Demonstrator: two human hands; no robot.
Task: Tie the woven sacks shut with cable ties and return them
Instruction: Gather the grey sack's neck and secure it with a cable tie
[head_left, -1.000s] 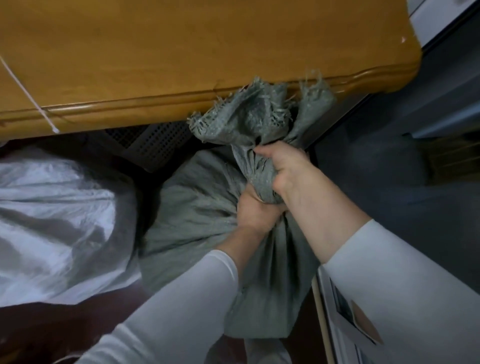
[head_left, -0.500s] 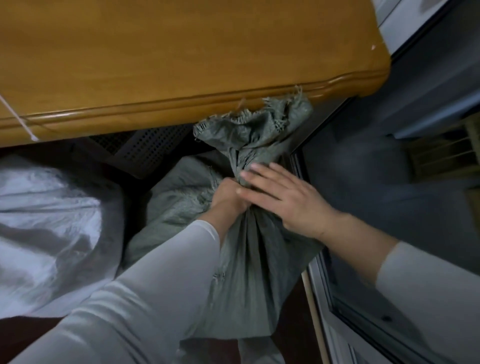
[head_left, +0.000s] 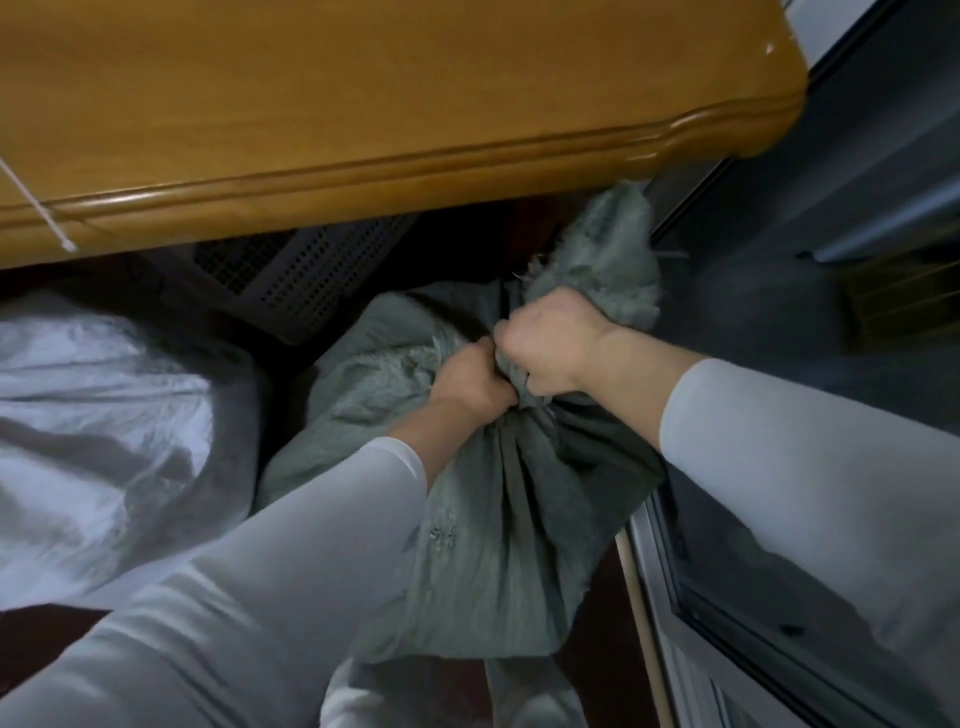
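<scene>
Both our hands are clamped on the gathered neck of the grey-green woven sack (head_left: 483, 519), which sits on the floor just under the edge of the wooden worktop (head_left: 363, 93). Our left hand (head_left: 470, 382) is fisted low on the neck; our right hand (head_left: 550, 348) is fisted just above it, the two touching, with the frayed mouth (head_left: 608, 260) of the sack flaring out beyond the right fist toward the worktop's underside.

We can see no cable tie on the neck. A white cable tie (head_left: 36, 208) lies across the worktop's left edge, well apart from our hands — so to fetch it, one hand must let go. That is where we judge the risk lies: if the remaining fist slackens, the stiff woven cloth may spring open and the gather be lost. The loose, fraying weave at the mouth could also slip through a single grip, or snag in the tie.

Around us it is tight. A white sack (head_left: 104, 441) bulges at the left, near the grey-green one. A dark perforated panel (head_left: 291, 275) stands behind, under the worktop. On the right, a metal frame (head_left: 670, 597) runs just beside the sack — little room to swing the bundle that way, and the overhanging worktop edge limits any lift.
</scene>
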